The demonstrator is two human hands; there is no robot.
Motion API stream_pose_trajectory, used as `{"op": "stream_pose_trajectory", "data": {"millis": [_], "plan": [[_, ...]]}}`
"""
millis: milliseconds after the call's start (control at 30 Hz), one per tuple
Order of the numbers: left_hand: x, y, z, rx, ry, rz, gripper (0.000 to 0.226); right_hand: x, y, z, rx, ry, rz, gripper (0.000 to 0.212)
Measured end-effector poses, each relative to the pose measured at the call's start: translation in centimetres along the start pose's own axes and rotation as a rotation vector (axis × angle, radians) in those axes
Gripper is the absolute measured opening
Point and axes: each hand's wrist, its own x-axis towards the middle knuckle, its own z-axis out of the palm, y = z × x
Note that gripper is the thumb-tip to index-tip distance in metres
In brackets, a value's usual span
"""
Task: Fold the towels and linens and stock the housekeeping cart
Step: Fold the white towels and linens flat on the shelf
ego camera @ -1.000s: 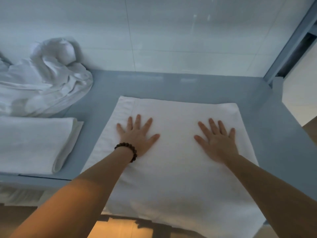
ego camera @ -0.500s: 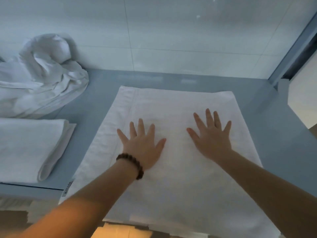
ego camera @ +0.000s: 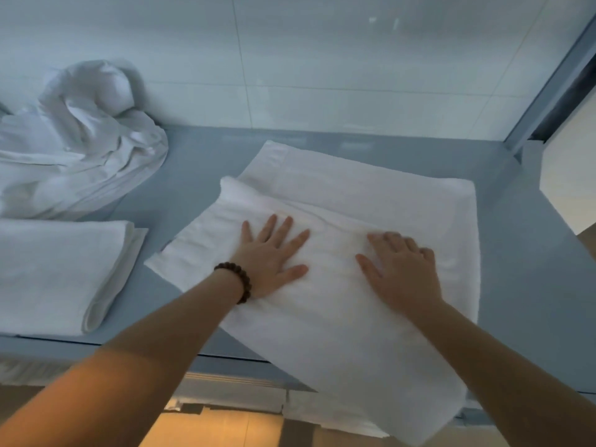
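Both hands are flat on a white towel [ego camera: 371,317] that's spread across the grey-blue bench [ego camera: 200,175]. The left hand [ego camera: 269,259] lies palm down with the fingers splayed wide, pressing on the left-middle part of the cloth and not gripping anything. There's a dark beaded bracelet [ego camera: 237,280] on that wrist. The right hand [ego camera: 403,272] is also palm down on the towel, a bit to the right, with the fingers slightly curled at the tips. They're blurred, so I can't tell if they're pinching a bit of fabric or just pushing on it.

The towel sits at an angle. One layer is folded over another, so a rolled edge runs across it just beyond the fingertips, and the lower layer sticks out toward the back wall. The near end hangs off the front edge of the bench.

Off to the left, a folded white towel [ego camera: 61,275] lies flat on the bench, apart from the one being handled. Behind it, against the pale tiled wall [ego camera: 322,66], is a crumpled heap of white linen [ego camera: 74,146]. A grey frame post [ego camera: 554,82] runs up the right side.
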Motion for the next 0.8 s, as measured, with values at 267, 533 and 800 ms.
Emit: {"op": "stream_pose_trajectory", "data": {"millis": [267,533,800], "plan": [[0.6,-3.4,-0.6,0.076,0.015,0.043,0.062,-0.8,2.8,1.6,-0.009,-0.277,0.052,0.071],[0.0,2.7,-2.7,0.108,0.163,-0.274,0.068,-7.8,-1.9,-2.5,-0.009,-0.235,0.224,0.087],[-1.6,6.6,0.4,-0.096,0.002,-0.294,0.080,-1.4,5.1,-0.6,0.002,-0.289,-0.013,0.058]]}}
